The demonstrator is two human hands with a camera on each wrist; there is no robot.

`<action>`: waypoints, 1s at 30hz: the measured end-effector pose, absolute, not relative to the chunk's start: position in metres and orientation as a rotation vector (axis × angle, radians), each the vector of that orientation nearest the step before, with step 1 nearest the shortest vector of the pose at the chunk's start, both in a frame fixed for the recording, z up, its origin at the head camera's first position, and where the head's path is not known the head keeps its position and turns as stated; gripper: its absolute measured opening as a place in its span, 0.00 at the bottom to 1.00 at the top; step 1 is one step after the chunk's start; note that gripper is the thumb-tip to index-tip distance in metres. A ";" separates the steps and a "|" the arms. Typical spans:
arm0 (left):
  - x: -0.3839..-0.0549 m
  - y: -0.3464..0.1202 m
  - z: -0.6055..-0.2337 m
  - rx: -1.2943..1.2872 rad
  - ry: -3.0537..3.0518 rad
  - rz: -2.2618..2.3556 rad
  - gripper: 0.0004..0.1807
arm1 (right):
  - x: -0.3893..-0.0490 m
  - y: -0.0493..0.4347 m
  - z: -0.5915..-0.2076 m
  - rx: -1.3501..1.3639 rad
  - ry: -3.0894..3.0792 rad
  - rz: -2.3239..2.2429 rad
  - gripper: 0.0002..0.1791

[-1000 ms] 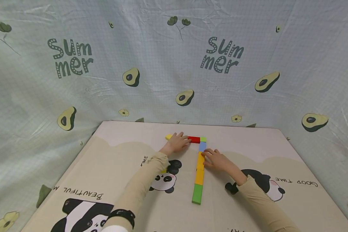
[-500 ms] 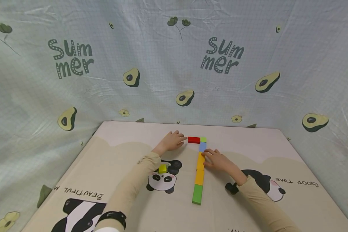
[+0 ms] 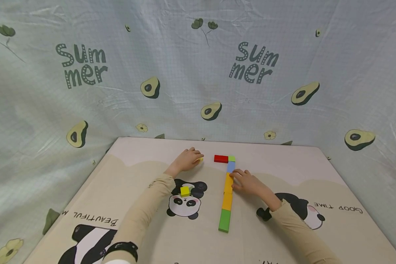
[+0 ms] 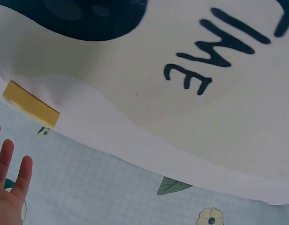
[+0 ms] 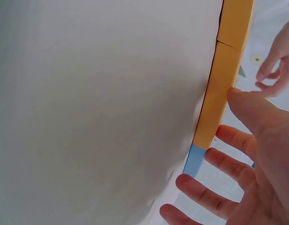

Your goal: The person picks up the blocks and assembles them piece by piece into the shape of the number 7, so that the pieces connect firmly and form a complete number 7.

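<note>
My left hand is over a yellow block near the table's far edge and hides most of it in the head view. In the left wrist view its extended fingers stand apart from that yellow block. My right hand is beside the column of blocks, loosely spread. Its thumb touches an orange block, with the fingertips along the orange and blue blocks. A red block meets the light green block at the column's far end.
Another orange block and a green block continue the column nearer me. A small yellow block lies on the panda print left of it. Behind the printed table hangs a patterned curtain.
My left hand has drawn leftward, away from the red block, showing the yellow block's right end. The small yellow block on the panda is uncovered. My right hand and the column stay put.
</note>
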State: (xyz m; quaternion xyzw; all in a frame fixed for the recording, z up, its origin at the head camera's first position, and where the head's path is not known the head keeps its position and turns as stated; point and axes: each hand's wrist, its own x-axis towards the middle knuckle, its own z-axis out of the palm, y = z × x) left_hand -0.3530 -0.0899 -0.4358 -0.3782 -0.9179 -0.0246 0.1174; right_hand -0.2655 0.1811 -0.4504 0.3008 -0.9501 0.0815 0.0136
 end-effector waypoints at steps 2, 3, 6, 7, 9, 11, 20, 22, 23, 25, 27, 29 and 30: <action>-0.354 -0.094 -0.437 -1.100 -2.678 -0.052 0.15 | -0.265 0.181 -0.450 0.938 -2.962 0.257 0.21; -0.355 -0.095 -0.437 -1.098 -2.672 -0.042 0.15 | -0.265 0.181 -0.449 0.939 -2.964 0.258 0.21; -0.357 -0.099 -0.440 -1.081 -2.674 -0.001 0.14 | -0.266 0.181 -0.449 0.942 -2.966 0.263 0.21; -0.358 -0.101 -0.440 -1.075 -2.676 0.012 0.14 | -0.266 0.181 -0.449 0.941 -2.967 0.263 0.22; -0.359 -0.103 -0.441 -1.062 -2.683 0.032 0.14 | -0.266 0.181 -0.449 0.939 -2.972 0.266 0.22; -0.360 -0.105 -0.442 -1.054 -2.678 0.043 0.13 | -0.266 0.181 -0.449 0.936 -2.973 0.266 0.22; -0.363 -0.106 -0.448 -1.032 -2.660 0.105 0.14 | -0.266 0.182 -0.451 0.931 -2.974 0.247 0.22; -0.364 -0.106 -0.449 -1.021 -2.673 0.115 0.14 | -0.266 0.182 -0.451 0.933 -2.970 0.245 0.22; -0.364 -0.106 -0.449 -1.016 -2.681 0.119 0.14 | -0.266 0.182 -0.451 0.929 -2.970 0.244 0.22; -0.365 -0.105 -0.450 -1.009 -2.692 0.128 0.15 | -0.266 0.181 -0.450 0.916 -2.972 0.238 0.22; -0.366 -0.105 -0.450 -1.002 -2.704 0.146 0.16 | -0.266 0.181 -0.450 0.895 -2.980 0.213 0.22; -0.367 -0.104 -0.451 -0.997 -2.712 0.166 0.16 | -0.266 0.181 -0.451 0.872 -2.987 0.167 0.22; -0.368 -0.104 -0.452 -0.995 -2.713 0.170 0.16 | -0.267 0.180 -0.451 0.863 -2.988 0.140 0.23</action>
